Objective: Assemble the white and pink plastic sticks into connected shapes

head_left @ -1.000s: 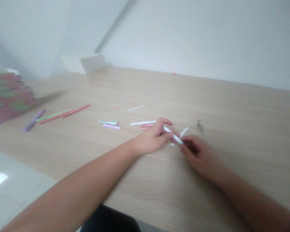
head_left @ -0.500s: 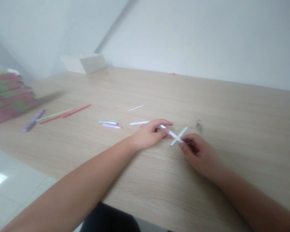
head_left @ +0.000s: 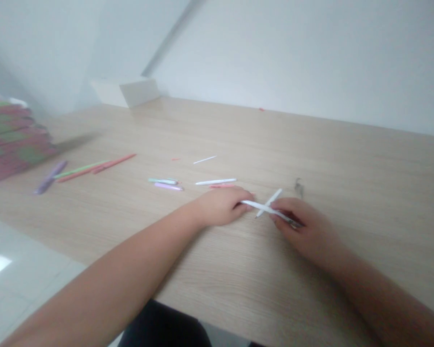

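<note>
A slim white plastic pen (head_left: 269, 210) spans the gap between my hands. My left hand (head_left: 220, 207) grips its near end, and my right hand (head_left: 298, 224) closes on its other end, where the tip is hidden by my fingers. Under it, a second white pen (head_left: 269, 202) lies at an angle on the wooden table (head_left: 347, 159), crossing it. Just beyond my left hand are another white pen (head_left: 215, 182) and a pink pen (head_left: 221, 185), neither touched by my fingers.
Green (head_left: 162, 181) and lilac (head_left: 168, 186) pens, a thin white stick (head_left: 204, 159), and further coral, green and purple pens (head_left: 94, 168) lie on the table. A pink-green stack (head_left: 14, 144) sits at the left edge. A white box (head_left: 126, 92) stands by the wall.
The held pen has swung from a steep slant to a flatter line between my hands. My left hand has dropped slightly toward the table, and my right hand has shifted right.
</note>
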Tool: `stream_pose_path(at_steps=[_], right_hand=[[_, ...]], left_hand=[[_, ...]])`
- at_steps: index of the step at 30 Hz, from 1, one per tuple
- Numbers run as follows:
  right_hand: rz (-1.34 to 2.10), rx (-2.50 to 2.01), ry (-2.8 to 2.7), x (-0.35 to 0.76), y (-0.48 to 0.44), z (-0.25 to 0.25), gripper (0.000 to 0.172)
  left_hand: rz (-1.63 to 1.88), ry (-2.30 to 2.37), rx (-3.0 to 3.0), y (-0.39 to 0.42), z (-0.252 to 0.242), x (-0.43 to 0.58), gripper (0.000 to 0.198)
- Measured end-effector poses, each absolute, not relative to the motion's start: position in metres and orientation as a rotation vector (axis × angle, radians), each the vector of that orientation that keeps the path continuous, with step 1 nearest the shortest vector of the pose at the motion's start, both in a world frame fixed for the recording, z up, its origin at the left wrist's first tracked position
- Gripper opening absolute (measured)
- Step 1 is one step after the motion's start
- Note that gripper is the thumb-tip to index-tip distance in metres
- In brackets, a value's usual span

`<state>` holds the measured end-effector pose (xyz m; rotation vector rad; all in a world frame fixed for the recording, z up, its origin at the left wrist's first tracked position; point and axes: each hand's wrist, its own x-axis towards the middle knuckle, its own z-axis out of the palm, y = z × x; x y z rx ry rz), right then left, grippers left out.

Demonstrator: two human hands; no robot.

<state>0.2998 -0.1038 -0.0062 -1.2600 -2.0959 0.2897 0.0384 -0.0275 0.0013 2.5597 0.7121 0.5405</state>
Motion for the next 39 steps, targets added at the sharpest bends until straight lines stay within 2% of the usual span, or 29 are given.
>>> stream_pose_path(at_steps=[8,18,23,26,29,35,39], right_hand=[[0.679,-1.243,-1.682,0.298,-0.105,0.001,0.022],[0.524,-1.164,-1.613,0.294,-0.114,0.008,0.016],[0.422,-1.05,-1.687,0.292,-0.117,0.006,0.055],[0.276,-1.026,-1.753,0.292,-0.118,0.009,0.069],[0.174,-0.982,-1.778,0.293,-0.119,0.012,0.076],[0.181,-0.775,-1.752,0.299,-0.117,0.011,0.084],[0.15,-0.769,-1.716,0.298,-0.118,0.017,0.081]], left_hand=[[0.485,0.778,2.513,-0.03,0.002,0.04,0.034],[0.415,0.676,2.481,-0.032,0.003,0.047,0.021],[0.374,0.767,2.462,-0.035,0.009,0.052,0.016],[0.37,0.792,2.479,-0.038,0.012,0.053,0.016],[0.376,0.779,2.509,-0.041,0.013,0.055,0.016],[0.393,0.746,2.536,-0.041,0.013,0.057,0.018],[0.396,0.766,2.562,-0.041,0.013,0.057,0.018]])
